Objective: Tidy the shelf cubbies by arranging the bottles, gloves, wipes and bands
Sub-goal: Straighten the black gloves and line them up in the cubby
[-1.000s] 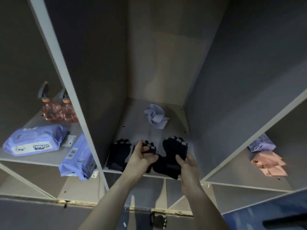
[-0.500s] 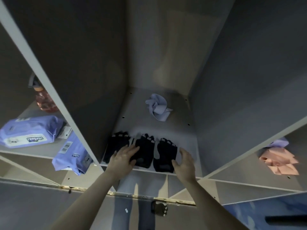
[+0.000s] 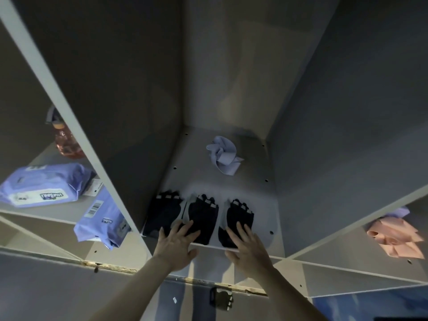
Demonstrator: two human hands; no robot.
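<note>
The grey shelf unit (image 3: 243, 248) fills everything, and in its middle cubby three black fingerless gloves lie side by side along the front edge. The left hand (image 3: 176, 245) lies flat with fingers spread on the middle glove (image 3: 203, 215); the right hand (image 3: 249, 247) presses spread fingers on the right glove (image 3: 238, 216); the left glove (image 3: 163, 215) lies untouched. Two purple wipe packs (image 3: 46, 186) sit in the left cubby, a crumpled lilac band (image 3: 223, 156) lies further back.
</note>
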